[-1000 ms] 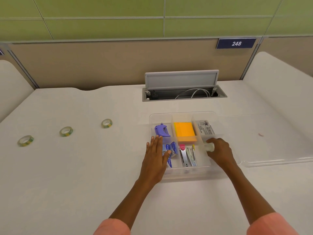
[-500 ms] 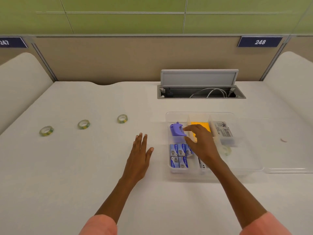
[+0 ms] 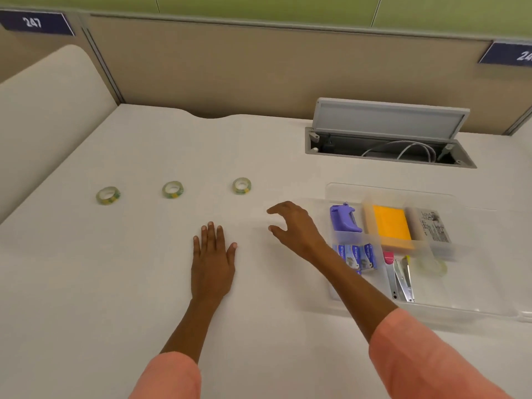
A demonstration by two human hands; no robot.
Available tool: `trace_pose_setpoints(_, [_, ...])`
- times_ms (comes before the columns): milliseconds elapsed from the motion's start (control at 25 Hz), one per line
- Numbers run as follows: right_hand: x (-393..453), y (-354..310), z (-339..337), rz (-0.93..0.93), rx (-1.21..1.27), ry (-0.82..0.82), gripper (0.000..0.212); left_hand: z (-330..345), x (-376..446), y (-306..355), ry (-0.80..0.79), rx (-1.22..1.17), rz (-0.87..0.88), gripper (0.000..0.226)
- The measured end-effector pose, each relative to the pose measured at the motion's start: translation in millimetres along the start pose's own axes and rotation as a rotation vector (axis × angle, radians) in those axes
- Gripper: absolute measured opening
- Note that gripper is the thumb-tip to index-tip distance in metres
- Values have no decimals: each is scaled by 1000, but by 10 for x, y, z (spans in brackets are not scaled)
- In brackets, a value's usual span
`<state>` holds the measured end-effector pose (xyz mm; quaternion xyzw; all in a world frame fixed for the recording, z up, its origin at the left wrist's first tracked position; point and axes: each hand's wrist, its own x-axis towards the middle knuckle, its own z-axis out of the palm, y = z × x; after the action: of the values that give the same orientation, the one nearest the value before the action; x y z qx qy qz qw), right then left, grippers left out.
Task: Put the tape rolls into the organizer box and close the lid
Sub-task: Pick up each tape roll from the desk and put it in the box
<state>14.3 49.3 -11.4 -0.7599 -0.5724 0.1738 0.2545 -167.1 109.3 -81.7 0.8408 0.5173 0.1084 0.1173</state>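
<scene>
Three small tape rolls lie in a row on the white desk: a left roll [image 3: 108, 195], a middle roll [image 3: 172, 189] and a right roll [image 3: 241, 185]. A fourth clear tape roll [image 3: 431, 266] sits in the right compartment of the clear organizer box [image 3: 331, 194], which is open. My right hand [image 3: 290, 226] hovers just left of the box, fingers spread and curled, empty, below and right of the right roll. My left hand [image 3: 213, 254] rests flat on the desk, holding nothing. The box's clear lid lies to the right, mostly out of view.
The box also holds a purple tool [image 3: 344, 217], orange sticky notes [image 3: 391, 226], blue staple boxes [image 3: 357, 254] and staplers [image 3: 401, 277]. An open cable hatch [image 3: 388, 139] sits behind the box. A beige partition runs along the desk's far edge.
My right hand left a tape roll in the box and moved left out of it, toward the rolls on the desk. My left hand slid left off the box onto the desk. The view turned left.
</scene>
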Motion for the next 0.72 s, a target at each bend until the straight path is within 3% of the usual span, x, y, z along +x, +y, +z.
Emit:
trace_pose_setpoints(360, [753,-187,532,-29,-303,-175,69,114,8,-61,1,49,-8,58])
trace_pose_setpoints(560, [864,-177,604,-68,-406,-183,69,130,151,-61,-3,38,-12,57])
trace_pose_setpoints(720, [630,-121,593,-47,-321,-59,62,140,195,-73,3,36,-8,58])
